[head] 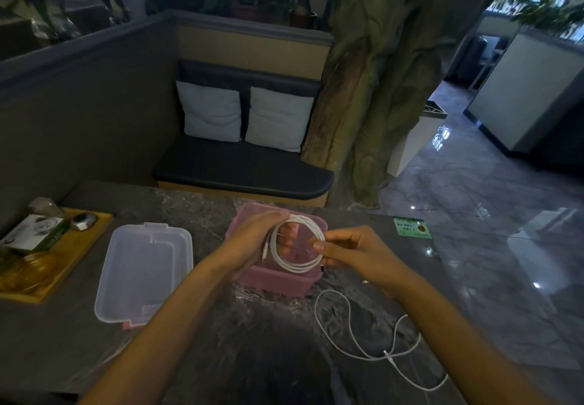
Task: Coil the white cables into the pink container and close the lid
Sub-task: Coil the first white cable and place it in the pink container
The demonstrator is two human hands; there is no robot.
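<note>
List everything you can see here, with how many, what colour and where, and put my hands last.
pink container: one, pink, open, table centre
coiled cable: one, white, held over the container
loose cable: one, white, on the table near right
lid: one, clear with pink clips, on the table left of the container
wooden tray: one, yellow-brown, far left, holding small items
green card: one, table right edge
table: one, dark marble
cushions: two, white, on the dark bench behind
left hand: holds the coil
right hand: pinches the coil
</note>
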